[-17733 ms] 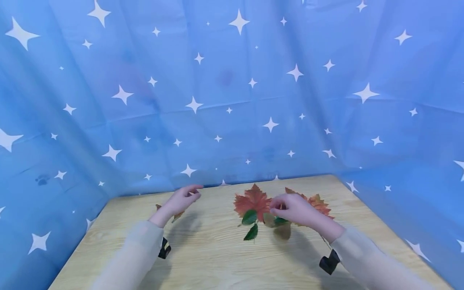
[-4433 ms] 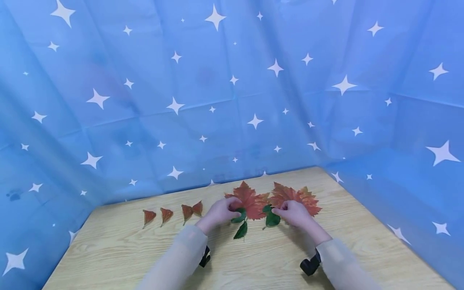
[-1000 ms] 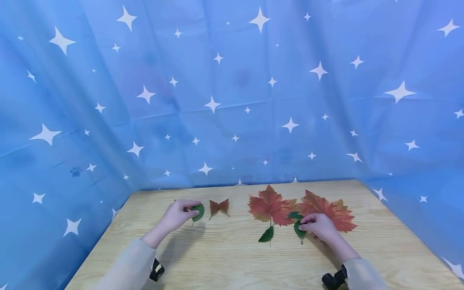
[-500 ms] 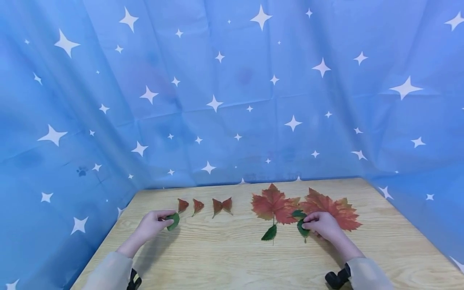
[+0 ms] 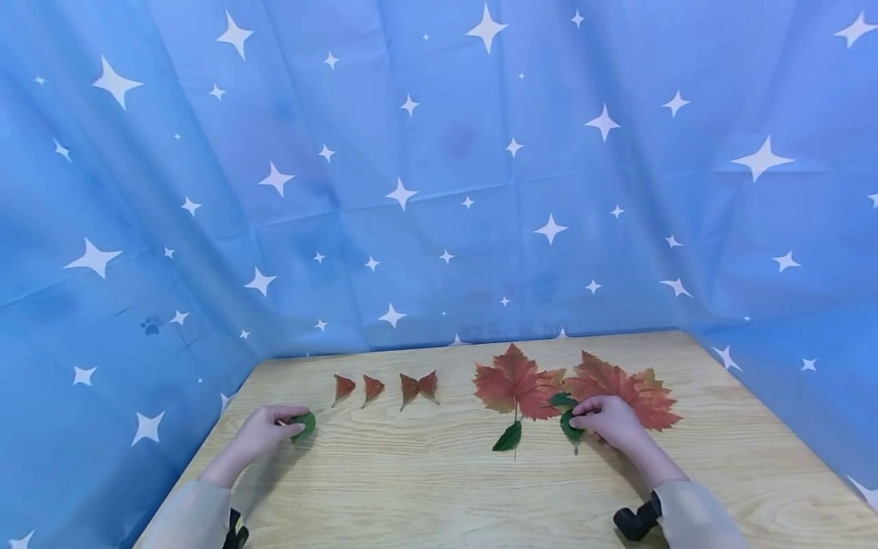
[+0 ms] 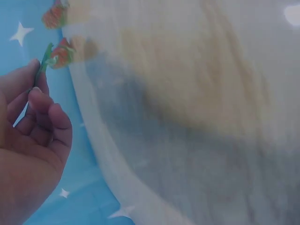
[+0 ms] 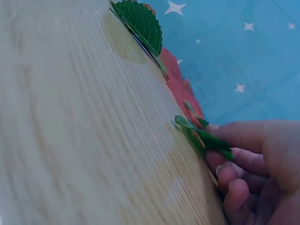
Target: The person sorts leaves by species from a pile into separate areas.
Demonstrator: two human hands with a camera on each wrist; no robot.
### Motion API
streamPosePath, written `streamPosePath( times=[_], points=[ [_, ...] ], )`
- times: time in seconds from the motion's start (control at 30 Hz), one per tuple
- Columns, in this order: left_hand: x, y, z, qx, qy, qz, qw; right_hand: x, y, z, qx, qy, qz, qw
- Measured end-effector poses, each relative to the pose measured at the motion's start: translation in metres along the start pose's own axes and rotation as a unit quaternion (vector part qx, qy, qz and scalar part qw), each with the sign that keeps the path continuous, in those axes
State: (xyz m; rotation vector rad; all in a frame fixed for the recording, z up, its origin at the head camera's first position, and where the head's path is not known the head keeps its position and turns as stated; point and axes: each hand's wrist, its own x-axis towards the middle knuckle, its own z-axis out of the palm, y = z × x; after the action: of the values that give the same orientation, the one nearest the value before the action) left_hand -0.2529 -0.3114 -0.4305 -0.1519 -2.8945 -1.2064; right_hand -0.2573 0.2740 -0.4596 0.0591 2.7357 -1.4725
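Note:
My left hand [image 5: 264,436] pinches a green leaf [image 5: 303,427] between thumb and fingers, above the table's left part. In the left wrist view that leaf [image 6: 46,58] appears edge-on at the fingertips. My right hand [image 5: 613,423] pinches another green leaf [image 5: 571,427], low at the table; the right wrist view shows this leaf [image 7: 206,138] folded or curled. Just behind it lies a further small green leaf [image 5: 562,400]. A red maple leaf [image 5: 514,381] has a green leaf [image 5: 507,437] by its stem. More red maple leaf [image 5: 624,389] lies partly behind my right hand.
Several small reddish-brown leaf pieces, among them one at the left end [image 5: 344,387] and a touching pair [image 5: 418,389], form a row near the back of the wooden table [image 5: 425,488]. A blue star-patterned curtain [image 5: 425,152] stands behind and beside the table.
My left hand has taken the green leaf from beside the left maple leaf and carried it left past the reddish-brown row, then nearer. My right hand stays at its leaf.

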Motion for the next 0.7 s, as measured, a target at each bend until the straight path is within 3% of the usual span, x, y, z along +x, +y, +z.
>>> streamPosePath(
  times=[0.53,0.7],
  points=[
    [-0.003,-0.030,-0.006,0.008,-0.017,-0.048,0.9987,0.001,0.000,0.001,-0.009,0.007,0.006,1.000],
    [-0.001,-0.036,-0.005,0.022,-0.022,-0.041,0.9987,0.001,0.000,0.001,-0.011,0.005,0.004,1.000]
  ],
)
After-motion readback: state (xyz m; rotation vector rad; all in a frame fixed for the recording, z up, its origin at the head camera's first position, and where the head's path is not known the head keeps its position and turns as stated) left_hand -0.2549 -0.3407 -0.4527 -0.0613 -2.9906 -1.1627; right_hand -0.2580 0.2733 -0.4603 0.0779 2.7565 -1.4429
